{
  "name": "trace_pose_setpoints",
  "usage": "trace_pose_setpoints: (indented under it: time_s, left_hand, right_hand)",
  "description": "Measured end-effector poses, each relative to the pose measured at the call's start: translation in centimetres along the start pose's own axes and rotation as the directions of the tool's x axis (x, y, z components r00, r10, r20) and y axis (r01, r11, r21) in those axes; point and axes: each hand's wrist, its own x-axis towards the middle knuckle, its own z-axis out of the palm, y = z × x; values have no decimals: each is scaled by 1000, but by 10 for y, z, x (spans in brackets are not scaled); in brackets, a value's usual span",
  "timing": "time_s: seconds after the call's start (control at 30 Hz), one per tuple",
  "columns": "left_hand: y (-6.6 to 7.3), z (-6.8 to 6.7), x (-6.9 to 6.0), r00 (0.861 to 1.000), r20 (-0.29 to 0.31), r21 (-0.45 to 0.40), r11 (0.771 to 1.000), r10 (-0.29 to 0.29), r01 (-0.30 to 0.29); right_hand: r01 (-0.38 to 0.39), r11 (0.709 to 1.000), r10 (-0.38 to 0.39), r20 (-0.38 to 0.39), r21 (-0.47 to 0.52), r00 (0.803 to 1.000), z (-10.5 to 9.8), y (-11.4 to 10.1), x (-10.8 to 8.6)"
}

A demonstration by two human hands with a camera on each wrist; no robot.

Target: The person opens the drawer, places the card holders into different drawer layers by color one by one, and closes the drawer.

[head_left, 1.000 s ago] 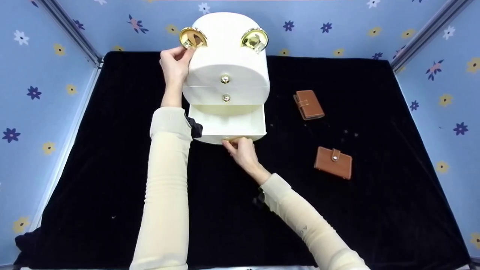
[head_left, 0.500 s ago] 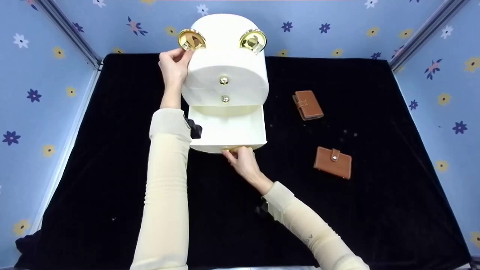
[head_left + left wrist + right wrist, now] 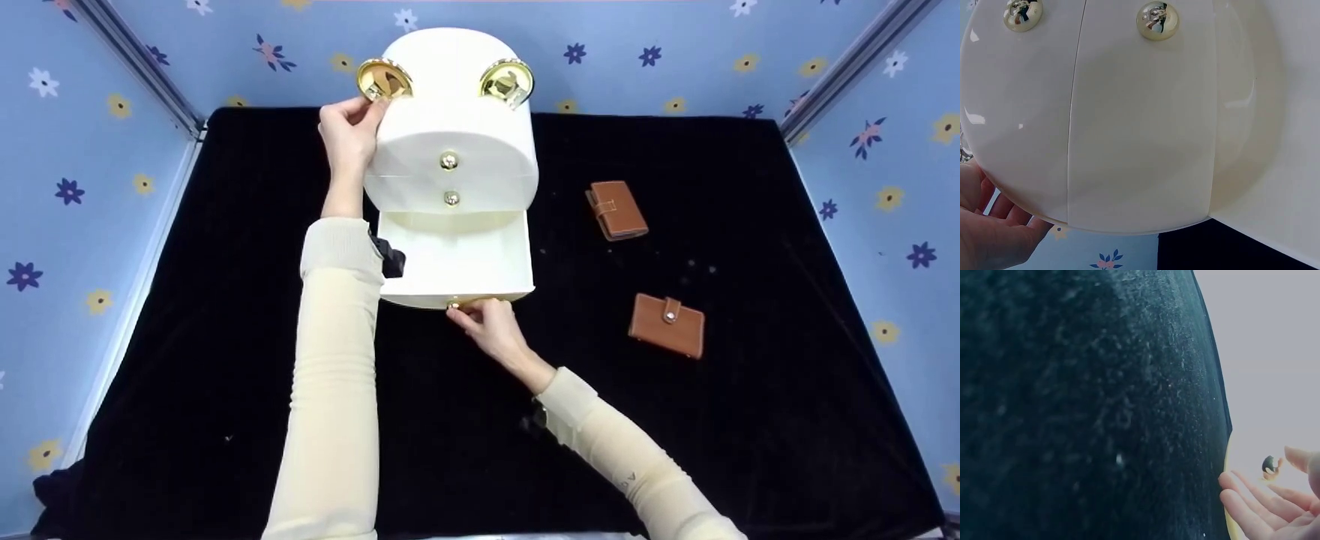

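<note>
A white jewelry box (image 3: 454,112) with two gold round ears and gold knobs stands at the back. Its bottom drawer (image 3: 469,262) is pulled out, its white floor showing. My left hand (image 3: 351,135) grips the box's upper left side, just under the left gold ear (image 3: 384,78); in the left wrist view its bent fingers (image 3: 1013,216) lie partly behind the box's edge. At the drawer's front is my right hand (image 3: 491,326). In the right wrist view its thumb stands apart from the drawer knob (image 3: 1269,465), and the extended fingers (image 3: 1249,509) lie by the drawer front's lower edge.
Two brown leather wallets, one farther back (image 3: 619,210) and one nearer (image 3: 667,325), lie right of the box on the black cloth (image 3: 450,450). Blue flowered walls (image 3: 615,52) enclose the back and sides.
The bottom drawer has slid farther out towards me with my right hand, whose fingers have then loosened from the knob. My left hand stays at the box's side.
</note>
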Motion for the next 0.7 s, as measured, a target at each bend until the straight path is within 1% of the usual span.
trace_pose_setpoints:
  time_s: [0.13, 0.27, 0.37, 0.57, 0.7]
  left_hand:
    - [0, 1, 0, 1000, -4, 4, 1000, 14, -14]
    - [0, 1, 0, 1000, -3, 4, 1000, 18, -18]
    - [0, 1, 0, 1000, 0, -3, 1000, 12, -12]
    - [0, 1, 1, 1000, -4, 2, 1000, 17, -17]
    - [0, 1, 1, 1000, -4, -5, 1000, 5, -5]
  right_hand:
    - [-11, 1000, 11, 21, 6, 1000, -8, 6, -6]
    - [-20, 1000, 21, 31, -9, 999, -17, 13, -14]
    - [-14, 1000, 14, 41, -2, 999, -24, 17, -19]
    - [2, 1000, -3, 48, 3, 999, -40, 26, -28]
    - [24, 1000, -24, 53, -3, 998, -52, 32, -33]
